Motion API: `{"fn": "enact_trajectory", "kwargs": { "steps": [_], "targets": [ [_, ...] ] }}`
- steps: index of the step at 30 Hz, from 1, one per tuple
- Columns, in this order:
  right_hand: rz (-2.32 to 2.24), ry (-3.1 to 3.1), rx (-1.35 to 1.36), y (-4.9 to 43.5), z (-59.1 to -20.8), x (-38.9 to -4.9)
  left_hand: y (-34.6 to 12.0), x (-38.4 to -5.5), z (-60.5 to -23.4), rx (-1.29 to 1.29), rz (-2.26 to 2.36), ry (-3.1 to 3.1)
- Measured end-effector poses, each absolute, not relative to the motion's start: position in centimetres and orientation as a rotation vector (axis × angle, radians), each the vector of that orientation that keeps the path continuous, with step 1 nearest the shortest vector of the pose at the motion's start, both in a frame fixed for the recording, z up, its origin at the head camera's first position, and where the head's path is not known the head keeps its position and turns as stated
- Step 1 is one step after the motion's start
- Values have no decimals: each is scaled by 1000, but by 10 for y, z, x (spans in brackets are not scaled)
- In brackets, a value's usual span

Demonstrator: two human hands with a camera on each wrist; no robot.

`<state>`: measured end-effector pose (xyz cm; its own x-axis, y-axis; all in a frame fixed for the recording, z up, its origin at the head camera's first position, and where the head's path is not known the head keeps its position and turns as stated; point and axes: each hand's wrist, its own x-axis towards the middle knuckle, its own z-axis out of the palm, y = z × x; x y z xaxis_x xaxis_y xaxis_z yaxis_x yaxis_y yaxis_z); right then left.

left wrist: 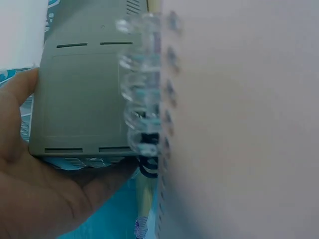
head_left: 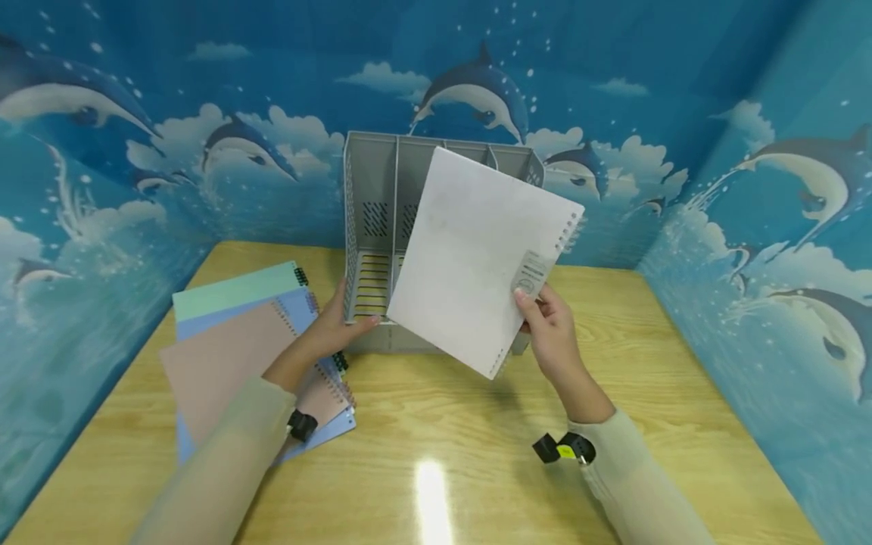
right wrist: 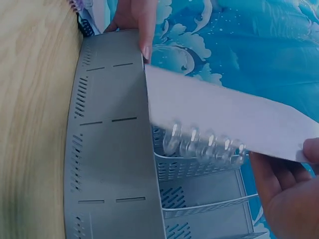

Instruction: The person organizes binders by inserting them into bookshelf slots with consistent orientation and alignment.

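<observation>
Slippage looks like the first risk: the right hand [head_left: 550, 333] pinches the white notebook [head_left: 470, 250] by its right edge only, thumb on the near face beside the grey label [head_left: 533, 271] and fingers behind. That grip sits well off the middle, so the notebook could swing or sag to the left.

The notebook is held tilted in front of the grey rack [head_left: 373, 174], covering much of its middle and right part. With the view blocked like this, it might be led against a divider [head_left: 396, 197] rather than between two. Its clear coil [head_left: 571, 231] could also snag on a divider or a perforated wall.

The notebook's lower left corner is near the left thumb; whether it touches the rack's near edge I cannot tell. If it caught there, a push would probably bend the corner or shove the rack back across the surface [head_left: 606, 325]. The left hand [head_left: 334, 327] grips the rack's near left corner, which steadies that side alone, so a knock on the right could turn it.

On the left, the arm reaches over an uneven pile of notebooks [head_left: 218, 352]; its wrist strap [head_left: 302, 426] might hook their coils and drag some out.
</observation>
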<state>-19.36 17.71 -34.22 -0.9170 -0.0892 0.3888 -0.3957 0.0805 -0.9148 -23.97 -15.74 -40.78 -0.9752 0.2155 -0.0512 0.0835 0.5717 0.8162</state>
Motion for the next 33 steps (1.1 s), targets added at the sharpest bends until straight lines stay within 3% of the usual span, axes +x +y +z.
{"fn": "enact_trajectory", "kwargs": {
  "steps": [21, 33],
  "targets": [
    [1776, -1897, 437, 186, -343, -201, -159, -235, -400, 72, 1171, 2638],
    [1662, -1791, 349, 187, -344, -204, -156, -235, -408, 130, 1198, 2697]
  ]
}}
